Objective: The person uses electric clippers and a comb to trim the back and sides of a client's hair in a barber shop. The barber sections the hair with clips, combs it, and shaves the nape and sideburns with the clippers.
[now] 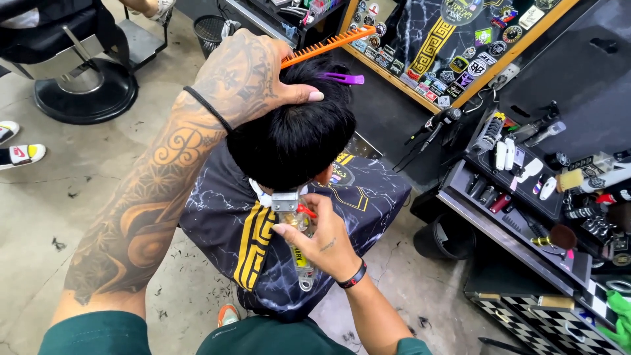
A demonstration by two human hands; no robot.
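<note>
A seated person with black hair (296, 135) sits below me in a dark marble-print cape with gold stripes (263, 243). My left hand (246, 75) rests on top of the head and holds an orange comb (328, 45) that sticks out to the right. A purple clip (343, 78) sits in the hair beside my fingertips. My right hand (322, 240) grips a clear-bodied hair clipper (292, 220), its blade up against the nape just under the hairline.
A black barber chair base (82, 92) stands at the upper left. On the right a counter shelf (526, 197) holds several clippers, brushes and bottles. A mirror with stickers (453, 46) leans above. A wire bin (210, 29) stands behind. Hair clippings lie on the concrete floor (66, 190).
</note>
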